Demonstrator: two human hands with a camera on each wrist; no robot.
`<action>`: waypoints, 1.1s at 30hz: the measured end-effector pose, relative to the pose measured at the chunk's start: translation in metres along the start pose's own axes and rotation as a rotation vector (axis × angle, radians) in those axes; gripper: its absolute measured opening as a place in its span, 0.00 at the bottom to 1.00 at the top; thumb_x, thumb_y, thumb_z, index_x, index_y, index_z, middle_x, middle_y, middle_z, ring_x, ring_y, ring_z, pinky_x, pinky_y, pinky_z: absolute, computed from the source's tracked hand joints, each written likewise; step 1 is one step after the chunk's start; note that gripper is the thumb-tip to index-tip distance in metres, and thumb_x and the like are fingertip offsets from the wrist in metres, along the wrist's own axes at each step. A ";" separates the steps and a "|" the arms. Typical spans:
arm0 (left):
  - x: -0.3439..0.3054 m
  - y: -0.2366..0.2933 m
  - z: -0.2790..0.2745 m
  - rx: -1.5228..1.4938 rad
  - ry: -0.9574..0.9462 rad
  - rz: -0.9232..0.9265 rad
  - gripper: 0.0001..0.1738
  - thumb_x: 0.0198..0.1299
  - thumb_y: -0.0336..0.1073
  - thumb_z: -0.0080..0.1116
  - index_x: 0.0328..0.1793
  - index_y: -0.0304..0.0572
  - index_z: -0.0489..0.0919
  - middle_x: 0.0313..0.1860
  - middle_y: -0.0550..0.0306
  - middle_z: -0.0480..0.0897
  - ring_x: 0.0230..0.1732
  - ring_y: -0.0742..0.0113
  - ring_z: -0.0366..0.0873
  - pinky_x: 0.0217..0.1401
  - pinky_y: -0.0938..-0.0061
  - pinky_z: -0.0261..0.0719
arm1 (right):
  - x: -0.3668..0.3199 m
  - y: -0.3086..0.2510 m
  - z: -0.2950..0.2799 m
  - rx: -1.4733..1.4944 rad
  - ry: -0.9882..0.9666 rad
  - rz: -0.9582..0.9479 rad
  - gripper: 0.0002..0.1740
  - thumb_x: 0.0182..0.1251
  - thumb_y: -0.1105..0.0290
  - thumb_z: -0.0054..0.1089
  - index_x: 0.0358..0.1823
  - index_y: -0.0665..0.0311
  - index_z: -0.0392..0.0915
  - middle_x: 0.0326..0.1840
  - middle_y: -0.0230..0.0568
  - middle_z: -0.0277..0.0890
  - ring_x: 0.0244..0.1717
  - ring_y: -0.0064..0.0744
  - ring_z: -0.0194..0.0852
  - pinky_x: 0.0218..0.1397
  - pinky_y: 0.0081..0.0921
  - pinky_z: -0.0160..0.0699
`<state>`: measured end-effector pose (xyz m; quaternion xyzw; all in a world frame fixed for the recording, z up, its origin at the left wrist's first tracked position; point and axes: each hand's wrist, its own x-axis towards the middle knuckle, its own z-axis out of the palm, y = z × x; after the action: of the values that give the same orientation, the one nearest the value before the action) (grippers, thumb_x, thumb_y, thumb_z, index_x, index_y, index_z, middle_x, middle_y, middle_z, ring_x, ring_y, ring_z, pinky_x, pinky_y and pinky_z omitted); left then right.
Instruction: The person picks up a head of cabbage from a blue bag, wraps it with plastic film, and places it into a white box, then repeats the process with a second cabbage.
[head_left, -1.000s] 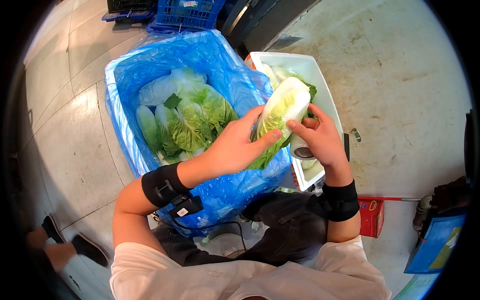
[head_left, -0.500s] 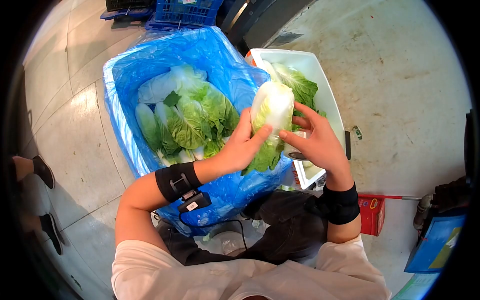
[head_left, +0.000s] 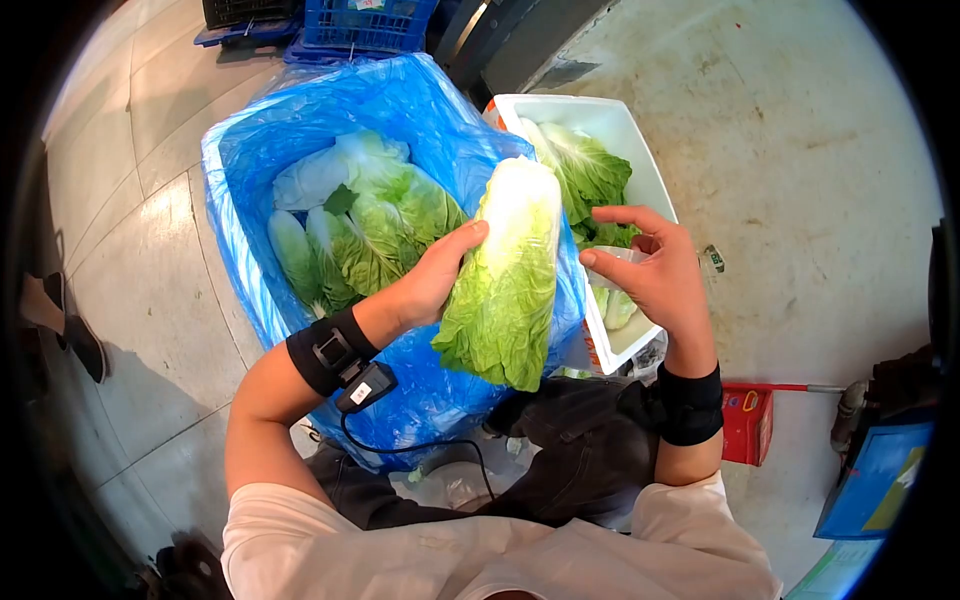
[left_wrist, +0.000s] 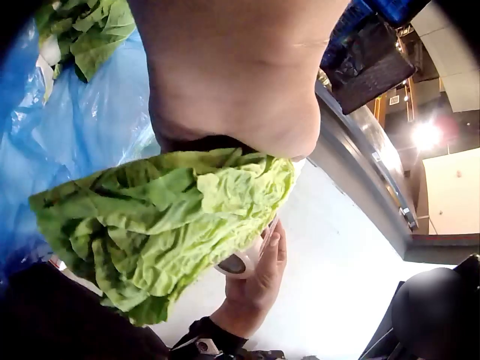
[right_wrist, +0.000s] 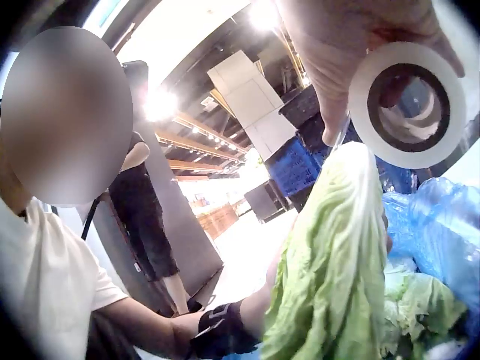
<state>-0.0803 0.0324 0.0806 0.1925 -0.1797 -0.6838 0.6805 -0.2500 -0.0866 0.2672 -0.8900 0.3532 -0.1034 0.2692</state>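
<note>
1. At the left side of the head view, a shoe (head_left: pixel 85 347) is shown on the floor; in the right wrist view, a standing figure (right_wrist: pixel 142 214) in dark clothing is shown.
2. A blue liner (head_left: pixel 235 190) is spread over a container; leafy heads (head_left: pixel 375 225) are contained within it.
3. The left hand (head_left: pixel 435 278) is closed on the held cabbage (head_left: pixel 515 265), gripping its left side. The thumb is seen against the cabbage in the head view; in the left wrist view, the fingers are concealed.
4. The held cabbage is positioned to the right of the left hand, above the right edge of the blue liner. The white base is directed toward the far edge, the leafy end toward the body.
5. The right hand (head_left: pixel 660 270) is set apart from the cabbage, to its right. A roll (right_wrist: pixel 361 105) is gripped by it, with index finger and thumb extended. The roll's dark-ringed, hollow core is exposed in the right wrist view; in the head view, the roll is largely obscured.
6. Beneath the right hand, a white box (head_left: pixel 648 165) is located, with greens (head_left: pixel 590 175) near its far left corner.
</note>
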 end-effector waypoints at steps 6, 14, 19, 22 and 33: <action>-0.007 0.013 0.012 -0.062 -0.151 -0.030 0.37 0.78 0.58 0.39 0.79 0.36 0.68 0.71 0.46 0.79 0.66 0.57 0.81 0.71 0.59 0.78 | 0.005 0.006 0.009 0.210 -0.126 -0.003 0.26 0.56 0.65 0.83 0.54 0.68 0.87 0.41 0.30 0.85 0.30 0.12 0.68 0.34 0.16 0.68; -0.009 0.021 0.017 -0.050 -0.266 -0.049 0.42 0.77 0.64 0.39 0.81 0.36 0.65 0.73 0.43 0.77 0.69 0.53 0.79 0.74 0.58 0.77 | -0.001 0.002 0.010 0.579 -0.379 -0.035 0.29 0.68 0.69 0.75 0.68 0.71 0.79 0.49 0.34 0.86 0.44 0.17 0.77 0.48 0.18 0.76; -0.017 0.028 0.036 0.065 -0.247 0.027 0.44 0.77 0.67 0.42 0.82 0.37 0.62 0.72 0.48 0.76 0.70 0.59 0.76 0.74 0.62 0.75 | 0.000 0.009 0.001 0.620 -0.512 0.024 0.28 0.67 0.76 0.72 0.68 0.75 0.78 0.58 0.39 0.85 0.55 0.19 0.79 0.61 0.22 0.76; -0.013 0.030 0.030 0.205 -0.185 0.118 0.42 0.78 0.62 0.47 0.83 0.37 0.60 0.72 0.51 0.75 0.71 0.63 0.74 0.75 0.64 0.74 | -0.001 0.005 0.002 0.694 -0.500 0.037 0.28 0.66 0.79 0.71 0.68 0.76 0.77 0.60 0.44 0.85 0.56 0.20 0.80 0.61 0.22 0.78; -0.009 0.010 0.039 0.593 0.020 0.244 0.49 0.64 0.50 0.74 0.80 0.30 0.59 0.68 0.48 0.75 0.69 0.62 0.73 0.73 0.64 0.73 | 0.003 0.005 0.019 0.385 -0.292 0.147 0.34 0.62 0.72 0.78 0.67 0.80 0.76 0.56 0.52 0.87 0.55 0.26 0.83 0.57 0.25 0.82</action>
<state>-0.0909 0.0405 0.1193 0.3662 -0.3864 -0.5128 0.6735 -0.2428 -0.0839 0.2484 -0.7998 0.3480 -0.0191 0.4887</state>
